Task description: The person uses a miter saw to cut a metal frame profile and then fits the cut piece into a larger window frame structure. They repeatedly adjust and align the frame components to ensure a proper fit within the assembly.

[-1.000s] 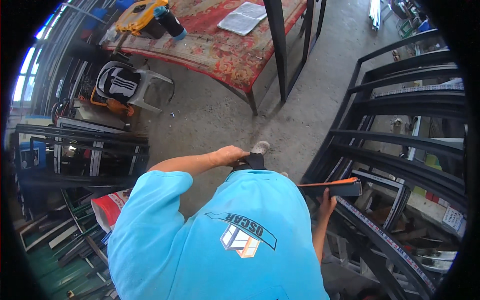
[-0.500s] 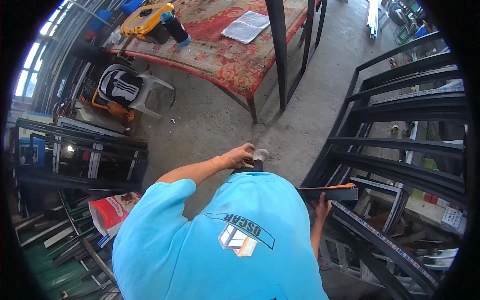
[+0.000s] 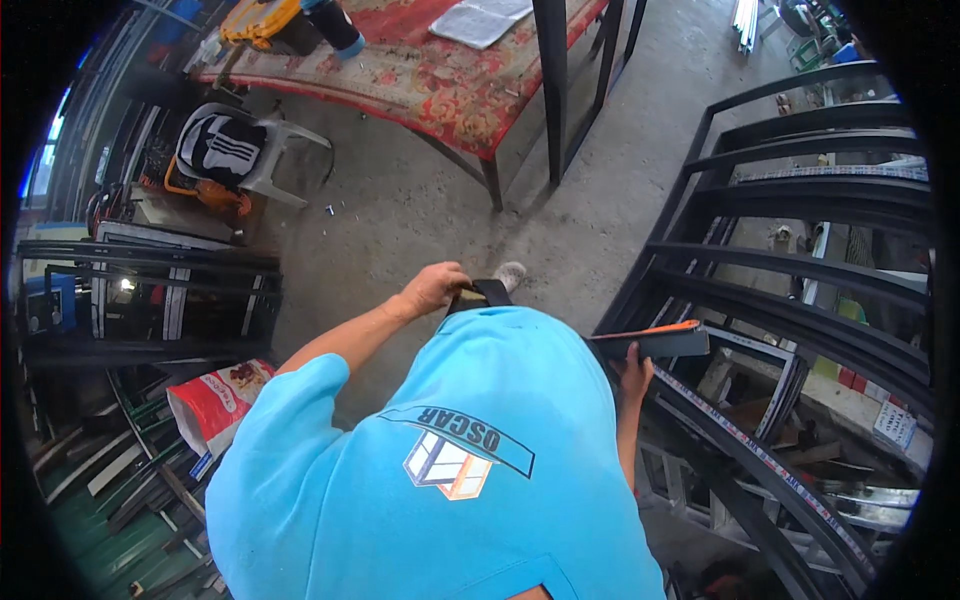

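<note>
My left hand (image 3: 437, 287) is in front of my waist, its fingers bent inward and closed. Right at its fingertips is a dark object (image 3: 490, 292) with a yellowish patch, partly hidden by my light blue shirt; I cannot make out what it is. At my right side, my right hand (image 3: 634, 378) grips a dark grey bar-like piece with an orange top edge (image 3: 660, 342) from below. The inner end of that piece disappears behind my shirt. One of my shoes (image 3: 510, 275) shows on the concrete floor just beyond the left hand.
Black metal frames (image 3: 800, 215) are stacked along the right. Ahead stands a table with a red patterned cover (image 3: 440, 95), beside a dark upright post (image 3: 553, 90). A plastic chair (image 3: 285, 150) is at the left; a red and white bag (image 3: 225, 395) lies over scrap bars.
My left hand has shifted slightly left and up in the picture, and more of the dark object shows beside it. The orange-edged piece stays in my right hand. The whole view has moved a little.
</note>
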A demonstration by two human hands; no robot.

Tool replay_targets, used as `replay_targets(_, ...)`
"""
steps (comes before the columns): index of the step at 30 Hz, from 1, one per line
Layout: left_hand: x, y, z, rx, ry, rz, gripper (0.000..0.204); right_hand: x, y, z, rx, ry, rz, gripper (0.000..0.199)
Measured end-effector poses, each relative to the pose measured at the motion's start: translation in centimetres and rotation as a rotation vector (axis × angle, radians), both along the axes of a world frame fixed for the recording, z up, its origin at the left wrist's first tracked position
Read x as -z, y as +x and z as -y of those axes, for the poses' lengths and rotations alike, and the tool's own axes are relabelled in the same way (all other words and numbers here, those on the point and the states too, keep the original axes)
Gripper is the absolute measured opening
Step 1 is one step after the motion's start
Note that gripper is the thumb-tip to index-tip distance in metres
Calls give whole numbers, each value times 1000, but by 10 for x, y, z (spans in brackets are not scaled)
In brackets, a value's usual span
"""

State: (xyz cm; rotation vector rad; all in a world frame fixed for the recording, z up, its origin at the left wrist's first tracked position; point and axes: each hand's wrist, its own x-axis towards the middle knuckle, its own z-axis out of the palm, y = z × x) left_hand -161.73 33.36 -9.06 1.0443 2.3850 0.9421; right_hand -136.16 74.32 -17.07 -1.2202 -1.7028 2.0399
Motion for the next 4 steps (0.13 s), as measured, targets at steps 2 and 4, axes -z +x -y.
replay_targets(2,-18,-3,6,-31,5,116,21,17,5,-6,-40,68,-22,32)
replay_targets(4,-42,-10,12,-59,-67,240,23,28,13,-14,-85,94,15,34)
